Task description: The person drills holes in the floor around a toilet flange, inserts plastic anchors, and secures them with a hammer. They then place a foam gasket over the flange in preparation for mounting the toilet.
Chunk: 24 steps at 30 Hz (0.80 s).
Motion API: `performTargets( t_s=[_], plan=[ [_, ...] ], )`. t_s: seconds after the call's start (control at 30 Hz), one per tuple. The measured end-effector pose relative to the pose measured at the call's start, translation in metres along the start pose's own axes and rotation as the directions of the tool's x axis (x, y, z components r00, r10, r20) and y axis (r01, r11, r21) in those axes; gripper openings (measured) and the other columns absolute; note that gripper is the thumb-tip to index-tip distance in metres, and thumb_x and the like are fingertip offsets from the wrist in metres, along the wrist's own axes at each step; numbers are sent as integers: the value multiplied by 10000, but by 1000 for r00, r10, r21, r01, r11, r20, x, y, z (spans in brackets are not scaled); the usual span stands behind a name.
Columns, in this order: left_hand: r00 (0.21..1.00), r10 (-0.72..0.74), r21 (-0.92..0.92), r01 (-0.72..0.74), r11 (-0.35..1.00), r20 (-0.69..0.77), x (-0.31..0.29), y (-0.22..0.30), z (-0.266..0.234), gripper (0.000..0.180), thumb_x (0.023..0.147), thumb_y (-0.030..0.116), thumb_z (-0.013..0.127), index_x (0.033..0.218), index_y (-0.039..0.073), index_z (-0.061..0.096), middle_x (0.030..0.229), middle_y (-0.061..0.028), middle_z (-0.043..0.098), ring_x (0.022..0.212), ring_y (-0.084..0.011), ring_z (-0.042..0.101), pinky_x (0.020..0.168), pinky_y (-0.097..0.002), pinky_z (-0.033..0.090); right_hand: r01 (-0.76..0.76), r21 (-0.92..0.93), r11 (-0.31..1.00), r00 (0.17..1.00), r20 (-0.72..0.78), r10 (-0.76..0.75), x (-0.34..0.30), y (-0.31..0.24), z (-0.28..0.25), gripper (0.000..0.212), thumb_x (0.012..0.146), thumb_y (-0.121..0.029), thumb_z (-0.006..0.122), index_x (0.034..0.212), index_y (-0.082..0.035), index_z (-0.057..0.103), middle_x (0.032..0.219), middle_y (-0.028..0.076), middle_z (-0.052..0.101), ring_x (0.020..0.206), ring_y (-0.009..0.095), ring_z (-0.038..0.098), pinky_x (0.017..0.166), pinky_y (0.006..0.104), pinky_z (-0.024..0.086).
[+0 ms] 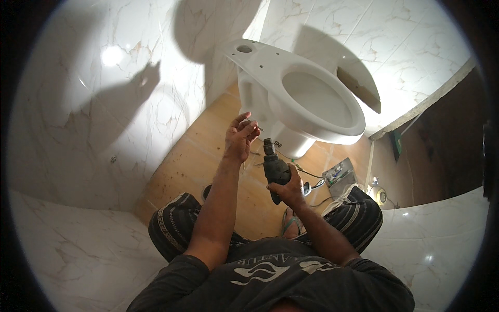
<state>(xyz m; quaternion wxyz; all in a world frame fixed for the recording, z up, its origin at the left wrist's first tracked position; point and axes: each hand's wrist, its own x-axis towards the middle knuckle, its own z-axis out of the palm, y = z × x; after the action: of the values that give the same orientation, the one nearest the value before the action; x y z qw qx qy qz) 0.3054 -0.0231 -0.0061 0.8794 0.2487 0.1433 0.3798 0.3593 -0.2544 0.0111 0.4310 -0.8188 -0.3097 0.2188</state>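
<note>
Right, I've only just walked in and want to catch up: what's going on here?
A person's right hand grips a dark power drill. The left hand, raised nearby, seems to pinch a small item, too small to identify. A white toilet without a tank stands ahead; an open gray case lies rightward.

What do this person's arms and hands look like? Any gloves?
No gloves: the left hand and right hand are bare, as are both forearms. The sleeves are short and dark grey, with no pattern that I see. I spot no watch or bracelet.
</note>
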Motion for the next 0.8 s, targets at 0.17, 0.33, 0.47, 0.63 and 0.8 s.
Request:
performTargets(
  t_s=[0.17, 0.33, 0.47, 0.63, 0.8],
  plan=[
    [999, -42, 43, 43, 998, -13, 3, 0, -4, 281, 918, 54, 762, 1162, 52, 623, 947, -38, 685, 851, -161, 693, 821, -319, 605, -55, 38, 998, 998, 28, 54, 2, -11, -3, 804, 628, -263, 862, 1312, -12, 520, 1077, 201, 692, 950, 321, 714, 841, 435, 577],
    [997, -71, 64, 73, 995, -37, 2, -5, 2, 202, 923, 101, 775, 1059, 65, 630, 923, -49, 693, 846, -169, 695, 828, -322, 605, -136, -185, 973, 991, -16, 136, 19, 27, 6, 847, 604, -310, 862, 1323, -12, 527, 1093, 204, 702, 996, 341, 708, 891, 434, 561],
    [996, -71, 81, 76, 994, -56, 3, -8, 4, 199, 916, 137, 795, 995, 86, 620, 929, -51, 699, 832, -159, 689, 809, -306, 597, -178, -410, 894, 980, 6, 198, 34, 65, 19, 856, 589, -362, 859, 1302, -8, 545, 1132, 225, 700, 1079, 382, 683, 955, 453, 532],
    [996, -70, 181, 79, 980, -55, 3, -12, 10, 218, 897, 142, 819, 994, 104, 628, 929, -31, 695, 827, -141, 674, 774, -277, 571, -185, -583, 791, 942, 125, 312, 33, 119, 6, 770, 610, -324, 855, 1239, 9, 561, 1154, 239, 680, 1145, 399, 647, 980, 460, 523],
    [997, -57, 222, 65, 973, -42, 1, -14, 13, 217, 887, 119, 825, 1009, 107, 646, 927, -17, 695, 839, -130, 670, 780, -263, 562, -240, -636, 733, 921, 89, 379, 25, 151, 5, 717, 640, -270, 855, 1233, 6, 560, 1199, 254, 652, 1165, 412, 633, 997, 463, 521]
  ],
)
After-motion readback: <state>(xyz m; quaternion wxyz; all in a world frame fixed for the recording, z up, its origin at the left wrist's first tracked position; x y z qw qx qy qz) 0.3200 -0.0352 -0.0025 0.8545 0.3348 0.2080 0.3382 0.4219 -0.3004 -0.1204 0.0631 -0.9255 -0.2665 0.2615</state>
